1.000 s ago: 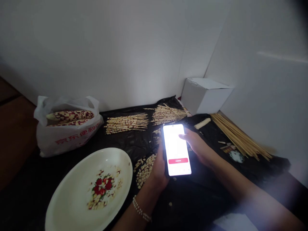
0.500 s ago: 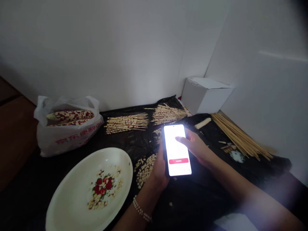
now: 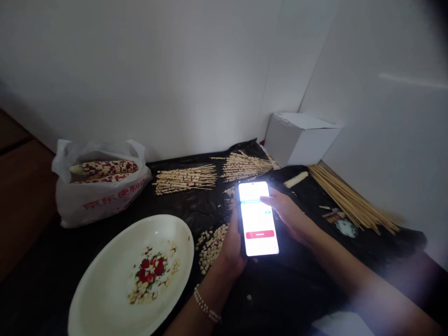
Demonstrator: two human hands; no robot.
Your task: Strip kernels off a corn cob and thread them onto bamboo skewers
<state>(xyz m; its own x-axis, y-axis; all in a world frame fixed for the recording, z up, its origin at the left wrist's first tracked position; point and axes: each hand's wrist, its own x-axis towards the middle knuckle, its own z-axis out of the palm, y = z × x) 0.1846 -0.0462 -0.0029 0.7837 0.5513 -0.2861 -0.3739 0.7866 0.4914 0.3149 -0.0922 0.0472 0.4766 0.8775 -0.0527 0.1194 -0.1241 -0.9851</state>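
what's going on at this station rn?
The left hand holds a lit phone upright while the right thumb is over its screen. On the black sheet, two groups of kernel-threaded sticks lie behind the phone. Loose kernels are beside the left hand, with more in the white bowl. Corn cobs sit in a plastic bag; bare sticks lie at right.

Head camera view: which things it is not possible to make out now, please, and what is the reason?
- Small writing on the phone, head view: too small, washed out by glare.
- Left hand, head view: most of its fingers are hidden behind the phone.
- Kernel pile, head view: right side covered by the left hand.
- White bowl, head view: near rim cut off by the bottom edge.
- White box, head view: its sides hide the inside.
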